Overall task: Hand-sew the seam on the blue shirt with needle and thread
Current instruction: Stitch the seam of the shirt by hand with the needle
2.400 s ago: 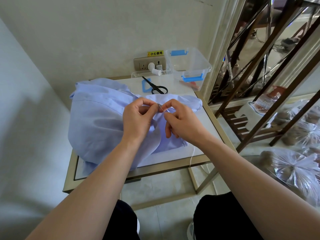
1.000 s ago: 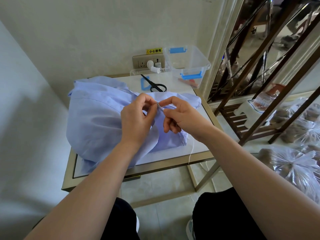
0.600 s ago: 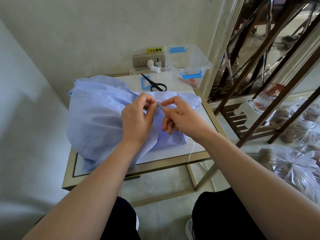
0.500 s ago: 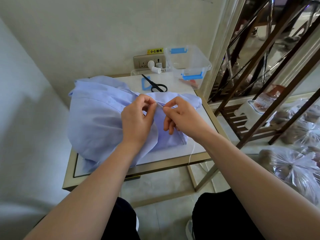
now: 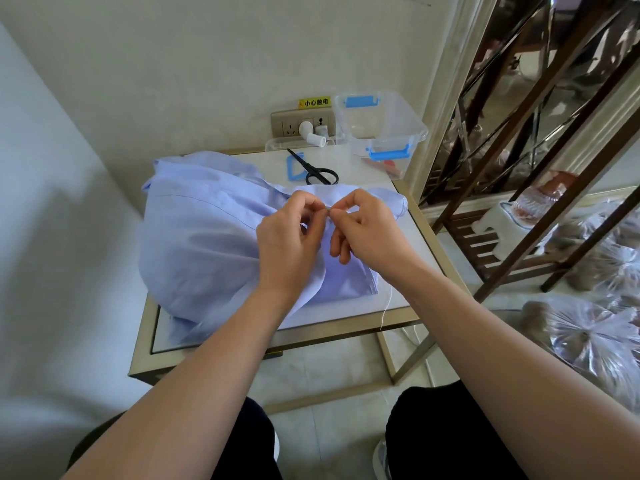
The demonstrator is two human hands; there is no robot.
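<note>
Pinched a fold of the blue shirt (image 5: 207,237) with left hand (image 5: 291,244), gripped barely visible needle (image 5: 328,211) between right hand (image 5: 367,233) thumb and forefinger, had shirt heaped on table (image 5: 346,328), thread (image 5: 386,306) dangling over front edge.

free: table (image 5: 414,226) strip right of shirt (image 5: 201,237) | blocked: scissors (image 5: 317,169), clear box (image 5: 384,126) behind shirt

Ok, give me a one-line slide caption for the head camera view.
Left hand holds the blue shirt on a table while the right hand pinches the needle; white thread trails off the edge.
</note>
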